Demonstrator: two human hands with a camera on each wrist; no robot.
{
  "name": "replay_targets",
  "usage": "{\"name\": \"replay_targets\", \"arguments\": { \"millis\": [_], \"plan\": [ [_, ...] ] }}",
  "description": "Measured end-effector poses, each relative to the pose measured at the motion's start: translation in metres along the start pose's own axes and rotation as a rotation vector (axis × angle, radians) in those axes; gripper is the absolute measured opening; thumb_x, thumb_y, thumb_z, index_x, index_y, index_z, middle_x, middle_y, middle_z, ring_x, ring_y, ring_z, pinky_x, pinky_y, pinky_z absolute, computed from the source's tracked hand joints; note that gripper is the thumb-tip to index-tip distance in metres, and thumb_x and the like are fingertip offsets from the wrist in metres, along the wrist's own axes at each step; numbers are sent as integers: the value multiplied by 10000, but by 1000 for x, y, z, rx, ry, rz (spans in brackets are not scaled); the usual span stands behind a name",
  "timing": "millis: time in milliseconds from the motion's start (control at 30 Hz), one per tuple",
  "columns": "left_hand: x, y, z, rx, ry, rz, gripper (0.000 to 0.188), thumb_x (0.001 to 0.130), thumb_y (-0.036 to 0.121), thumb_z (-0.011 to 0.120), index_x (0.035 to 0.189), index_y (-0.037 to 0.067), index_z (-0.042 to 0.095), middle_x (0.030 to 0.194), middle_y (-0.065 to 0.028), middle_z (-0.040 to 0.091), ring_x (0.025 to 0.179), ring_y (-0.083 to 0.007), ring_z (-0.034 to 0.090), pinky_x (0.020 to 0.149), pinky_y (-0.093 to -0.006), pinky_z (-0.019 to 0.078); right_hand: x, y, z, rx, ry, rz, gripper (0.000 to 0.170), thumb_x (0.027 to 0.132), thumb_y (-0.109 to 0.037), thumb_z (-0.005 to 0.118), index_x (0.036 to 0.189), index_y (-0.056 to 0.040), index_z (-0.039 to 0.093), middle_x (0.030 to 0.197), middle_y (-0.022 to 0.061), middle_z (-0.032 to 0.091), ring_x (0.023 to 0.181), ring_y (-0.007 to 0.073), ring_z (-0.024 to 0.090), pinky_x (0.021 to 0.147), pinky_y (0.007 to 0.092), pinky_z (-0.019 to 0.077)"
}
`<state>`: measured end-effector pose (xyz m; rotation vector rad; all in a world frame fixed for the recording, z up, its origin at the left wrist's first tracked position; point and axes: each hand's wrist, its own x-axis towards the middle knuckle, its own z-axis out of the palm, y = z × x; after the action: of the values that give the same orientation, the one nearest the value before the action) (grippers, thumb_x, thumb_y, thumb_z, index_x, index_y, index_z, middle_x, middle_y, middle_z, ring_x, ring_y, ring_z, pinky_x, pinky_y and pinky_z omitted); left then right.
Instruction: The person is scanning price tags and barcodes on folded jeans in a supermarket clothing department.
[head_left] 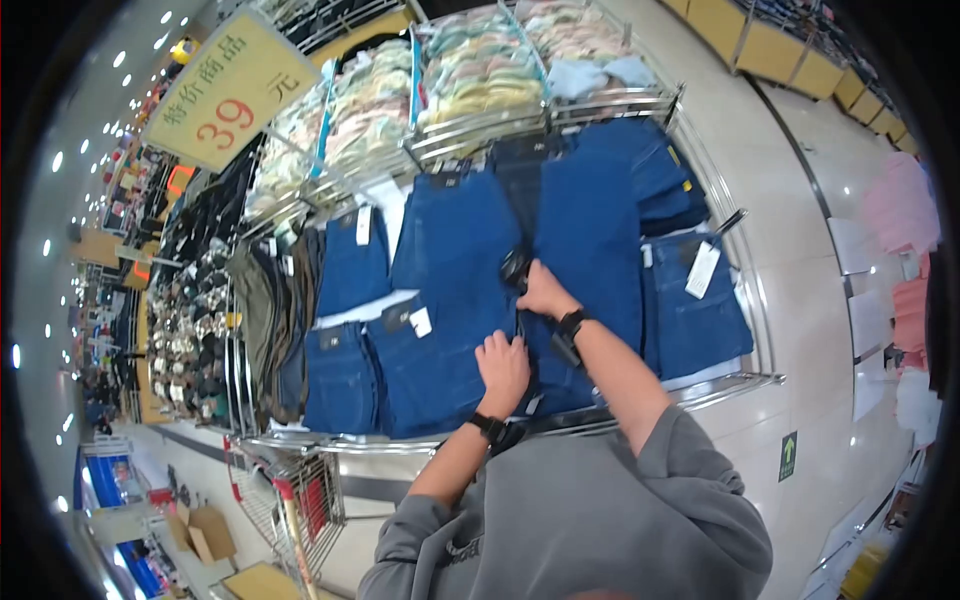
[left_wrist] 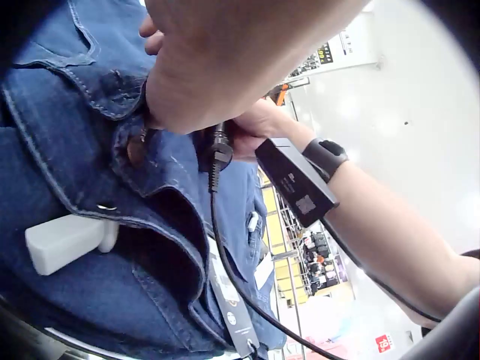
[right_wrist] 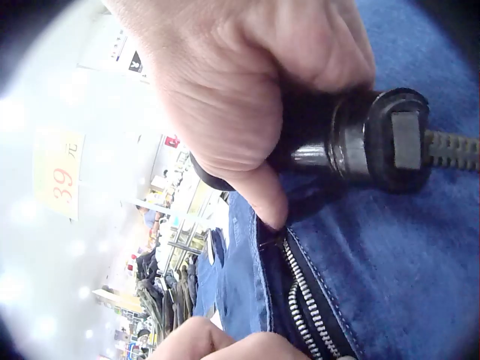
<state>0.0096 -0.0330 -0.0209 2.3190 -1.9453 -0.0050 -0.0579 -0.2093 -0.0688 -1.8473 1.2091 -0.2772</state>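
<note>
Blue jeans [head_left: 590, 220] lie spread on the display with their open zipper [right_wrist: 304, 300] showing in the right wrist view. My right hand [head_left: 547, 292] grips a black cylindrical device [head_left: 516, 268] with a cord [left_wrist: 236, 277]; one finger touches the denim by the zipper's top. Below and left of it, my left hand [head_left: 504, 368] is at the waistband, fingers bent against the denim; what they pinch is hidden. A white security tag [left_wrist: 71, 241] and a hanging label [left_wrist: 232, 307] are on the jeans in the left wrist view.
Folded jeans [head_left: 340, 375] lie at the left and more jeans [head_left: 700, 300] at the right. Metal rails [head_left: 700, 393] edge the display. Behind are stacks of pastel clothes [head_left: 465, 75]; a price sign [head_left: 232, 90] stands back left. A shopping cart [head_left: 290, 500] stands front left.
</note>
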Motion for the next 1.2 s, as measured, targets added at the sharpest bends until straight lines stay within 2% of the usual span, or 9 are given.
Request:
{"name": "replay_targets", "arguments": {
  "millis": [100,233,333,467,500,600,800,1000,1200],
  "plan": [
    [-5,-8,8,-74,8,2,158,839,251,655,819,96,637,842,-107,541,820,-282,555,680,-419,413,-5,-5,-3,2,-19,25,753,605,-148,823,1177,104,403,1211,328,516,1182,429,506,996,412,446],
    [-11,-11,5,-156,-23,38,137,848,217,646,829,81,650,828,-104,549,800,-282,578,669,-418,438,-8,-13,-11,38,-93,107,754,633,-120,835,1229,39,402,1267,278,505,1230,425,475,1038,436,427],
    [-6,-14,-12,-239,-18,43,141,862,186,627,851,54,675,852,-121,589,810,-309,606,682,-434,468,-8,-14,-9,12,-71,95,767,635,-126,841,1237,43,397,1276,284,496,1241,422,468,1045,436,422],
    [4,-19,-22,-515,-50,-74,167,883,163,605,906,27,699,877,-158,645,805,-366,633,693,-457,501,-6,-12,-9,4,-114,94,794,636,-131,848,1252,54,383,1299,294,477,1258,420,456,1054,433,415],
    [11,-20,-26,-515,30,-36,147,883,160,604,920,49,692,811,-153,648,735,-369,640,648,-446,524,-6,-13,-9,-8,-111,99,799,637,-133,849,1255,57,380,1304,296,473,1261,420,453,1055,433,414],
    [27,-28,-23,-528,-19,-7,180,884,183,620,1001,72,700,878,-162,648,781,-371,640,682,-458,516,-7,-13,-8,-20,-106,95,797,631,-134,855,1242,55,379,1306,291,470,1264,425,443,1055,431,417],
    [34,-27,-14,-275,-165,79,264,851,234,664,1081,105,671,897,-153,623,772,-375,642,687,-466,524,-7,-13,-9,-51,-132,101,832,604,-127,875,1243,38,368,1308,280,465,1268,423,436,1056,434,417],
    [34,-29,-2,-413,-99,-69,238,825,204,658,1031,85,647,882,-180,617,767,-399,635,689,-485,525,-8,-14,-11,-44,-149,105,891,594,-132,881,1287,39,346,1335,276,444,1293,418,414,1069,429,407],
    [35,-18,-6,-386,-90,-79,177,804,86,590,977,68,618,861,-195,625,777,-407,631,687,-501,514,-8,-12,-12,-39,-163,93,909,610,-148,871,1314,45,329,1355,282,423,1314,415,391,1083,424,387]
  ]
}}
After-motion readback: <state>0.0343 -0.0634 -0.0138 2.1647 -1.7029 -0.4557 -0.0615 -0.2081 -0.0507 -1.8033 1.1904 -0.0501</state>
